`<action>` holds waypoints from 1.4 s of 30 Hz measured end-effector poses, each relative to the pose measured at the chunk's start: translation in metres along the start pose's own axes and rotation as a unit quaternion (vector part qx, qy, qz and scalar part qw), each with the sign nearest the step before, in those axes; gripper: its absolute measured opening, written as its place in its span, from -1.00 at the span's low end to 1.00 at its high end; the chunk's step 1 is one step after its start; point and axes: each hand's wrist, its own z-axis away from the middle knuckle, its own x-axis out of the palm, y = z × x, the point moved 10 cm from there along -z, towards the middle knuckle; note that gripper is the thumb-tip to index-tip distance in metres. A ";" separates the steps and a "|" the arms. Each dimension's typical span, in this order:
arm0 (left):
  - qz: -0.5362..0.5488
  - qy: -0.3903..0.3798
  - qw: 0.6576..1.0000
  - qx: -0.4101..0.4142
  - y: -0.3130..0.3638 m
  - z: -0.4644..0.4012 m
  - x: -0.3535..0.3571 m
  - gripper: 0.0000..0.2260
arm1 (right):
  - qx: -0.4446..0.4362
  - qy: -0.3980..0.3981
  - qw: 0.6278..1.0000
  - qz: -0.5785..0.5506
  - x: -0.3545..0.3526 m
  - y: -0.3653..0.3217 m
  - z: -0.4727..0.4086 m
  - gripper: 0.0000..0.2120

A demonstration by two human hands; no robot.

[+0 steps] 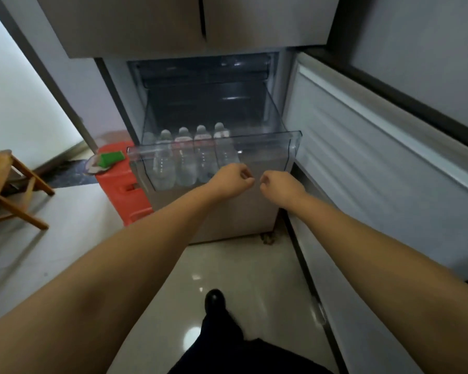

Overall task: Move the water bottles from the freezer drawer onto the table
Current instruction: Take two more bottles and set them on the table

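Head view: four water bottles [192,155] stand in a row at the left of the pulled-out freezer drawer [265,137]. Left hand [231,178] and right hand [280,186] hover just before its front, each grip loosely curled, empty. Best reach over the rim and lift one bottle by its neck.

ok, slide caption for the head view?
Both hands at the pulled-out freezer drawer; four water bottles inside.

Four water bottles [192,155] upright in open freezer drawer [265,143].
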 end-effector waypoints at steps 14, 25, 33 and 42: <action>-0.010 -0.026 0.991 -0.132 -0.096 -0.195 -0.103 -0.77 | 0.023 -0.018 1.000 0.007 -0.052 -0.058 -0.227 -0.71; -0.039 -0.142 0.930 -0.338 -0.185 -0.231 -0.051 -0.23 | 0.022 -0.285 0.958 -0.003 0.068 -0.068 -0.281 -0.38; 0.022 -0.081 0.901 -0.425 -0.196 -0.232 -0.030 -0.19 | 0.153 -0.305 0.929 -0.142 0.076 -0.029 -0.288 -0.08; 0.303 -0.026 0.879 -0.368 -0.213 -0.255 -0.032 -0.37 | 0.166 -0.309 0.890 -0.290 0.049 -0.012 -0.301 -0.50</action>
